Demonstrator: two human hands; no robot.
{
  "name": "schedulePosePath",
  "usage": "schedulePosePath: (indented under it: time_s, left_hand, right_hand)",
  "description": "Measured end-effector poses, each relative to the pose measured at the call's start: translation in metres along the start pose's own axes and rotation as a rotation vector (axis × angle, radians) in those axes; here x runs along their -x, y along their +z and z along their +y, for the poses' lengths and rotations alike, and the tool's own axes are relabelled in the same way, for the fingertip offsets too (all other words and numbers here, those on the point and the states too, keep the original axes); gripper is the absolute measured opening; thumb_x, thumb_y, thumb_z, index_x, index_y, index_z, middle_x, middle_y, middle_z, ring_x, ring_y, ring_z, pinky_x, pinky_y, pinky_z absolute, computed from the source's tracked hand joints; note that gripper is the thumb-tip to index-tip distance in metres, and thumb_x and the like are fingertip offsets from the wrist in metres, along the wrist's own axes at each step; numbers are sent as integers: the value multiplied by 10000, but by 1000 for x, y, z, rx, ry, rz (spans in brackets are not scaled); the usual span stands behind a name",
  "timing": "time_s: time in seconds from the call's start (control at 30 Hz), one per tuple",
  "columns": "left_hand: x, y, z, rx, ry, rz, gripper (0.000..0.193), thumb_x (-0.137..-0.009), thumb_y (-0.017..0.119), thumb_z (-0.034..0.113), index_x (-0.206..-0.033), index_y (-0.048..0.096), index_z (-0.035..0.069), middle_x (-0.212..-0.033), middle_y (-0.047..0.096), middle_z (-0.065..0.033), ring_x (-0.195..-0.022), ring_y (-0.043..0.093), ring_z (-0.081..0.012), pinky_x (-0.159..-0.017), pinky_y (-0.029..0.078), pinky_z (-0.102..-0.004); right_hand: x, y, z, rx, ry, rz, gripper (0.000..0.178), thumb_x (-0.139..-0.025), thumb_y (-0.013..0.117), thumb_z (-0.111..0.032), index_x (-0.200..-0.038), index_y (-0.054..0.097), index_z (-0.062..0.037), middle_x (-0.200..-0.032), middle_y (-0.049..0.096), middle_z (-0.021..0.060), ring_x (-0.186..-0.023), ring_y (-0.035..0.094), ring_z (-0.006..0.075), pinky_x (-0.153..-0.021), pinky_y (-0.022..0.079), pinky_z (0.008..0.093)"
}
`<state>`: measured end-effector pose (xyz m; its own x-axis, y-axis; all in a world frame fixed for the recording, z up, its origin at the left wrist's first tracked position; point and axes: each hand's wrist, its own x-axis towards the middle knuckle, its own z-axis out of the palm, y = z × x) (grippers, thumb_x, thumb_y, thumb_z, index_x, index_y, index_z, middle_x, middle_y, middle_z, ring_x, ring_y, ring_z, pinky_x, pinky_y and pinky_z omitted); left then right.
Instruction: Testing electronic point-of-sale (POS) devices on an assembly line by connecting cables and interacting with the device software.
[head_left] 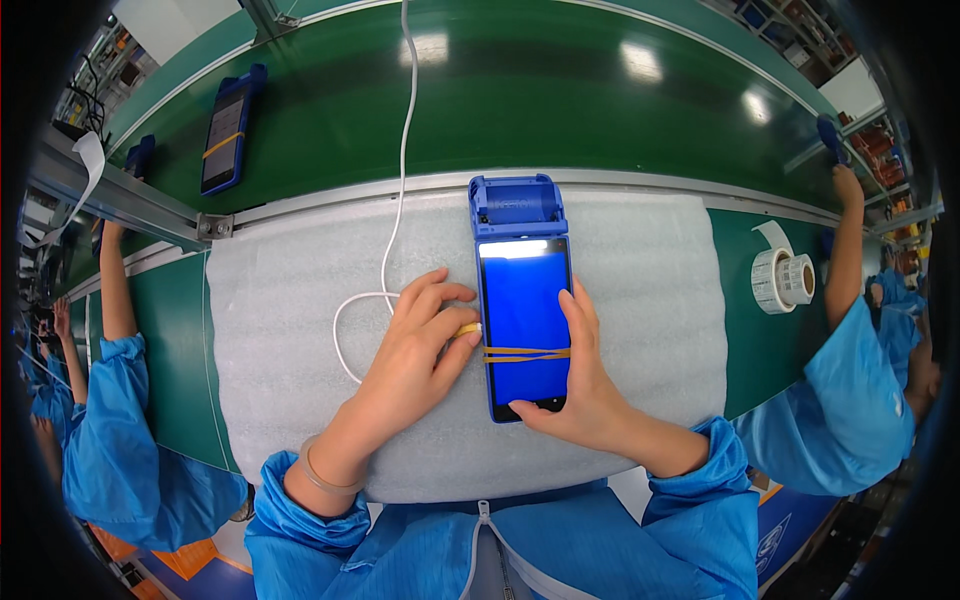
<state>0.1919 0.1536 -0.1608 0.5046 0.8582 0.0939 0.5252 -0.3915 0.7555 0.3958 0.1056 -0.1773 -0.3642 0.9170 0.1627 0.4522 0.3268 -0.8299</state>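
A blue handheld payment terminal (522,300) lies on a white foam mat (640,270), its screen glowing plain blue. At its far end the printer compartment (518,205) stands uncovered, with no paper roll visible in it. Tan rubber bands (525,354) wrap around the body. My right hand (585,395) grips the right edge, its thumb over the lower left of the screen's bottom edge. Between the fingers of my left hand (415,345) is the yellow-sleeved plug (468,328) of a white cable (404,150), against the terminal's left side. Whether it is fully seated cannot be seen.
Beyond a metal rail runs a green conveyor belt (520,90) carrying another terminal (225,135) at left. Label rolls (782,280) sit right of the mat. Co-workers in blue sleeves reach toward the belt on the left (118,390) and right (840,380). The cable loops across the mat.
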Motion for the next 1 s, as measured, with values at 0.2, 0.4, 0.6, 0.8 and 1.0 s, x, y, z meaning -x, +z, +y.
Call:
schedulePosePath:
  time_s: [0.2,0.4,0.6,0.8,1.0]
  left_hand:
    - [0,0,1,-3,-4,-3,127,-818,568,65,-936,590,21,-1139,496,-108,-1255,319,-338,-998,312,-428]
    - [1,-1,0,-18,-5,-13,134,-825,571,78,-946,591,22,-1141,497,-110,-1255,317,-339,-996,312,-426]
    - [2,-1,-1,-14,-4,-12,136,-829,569,80,-953,587,25,-1142,494,-108,-1255,312,-339,-993,315,-425]
    - [2,0,-1,-11,-1,-6,136,-829,568,77,-954,583,24,-1145,493,-105,-1256,309,-340,-994,315,-426]
    - [2,0,0,-11,-5,-8,134,-827,566,71,-951,583,21,-1150,491,-104,-1259,306,-338,-996,313,-430]
  right_hand:
    - [2,-4,4,-248,74,2,1003,-667,695,-90,-1383,-6,-45,-1395,14,274,-1315,103,432,-1030,251,497]
    - [1,-12,1,-572,187,-17,877,-716,527,53,-1396,-15,-54,-1365,214,226,-1288,263,325,-1042,251,425]
    - [1,-13,1,-556,170,43,854,-708,463,98,-1401,-12,-54,-1329,287,218,-1269,309,294,-1045,248,410]
    - [1,-16,2,-567,171,4,849,-692,427,109,-1402,-8,-55,-1316,309,215,-1269,312,293,-1059,216,410]
    - [4,-10,8,-420,148,-50,900,-682,549,40,-1393,4,-47,-1389,123,240,-1315,194,344,-1047,239,429]
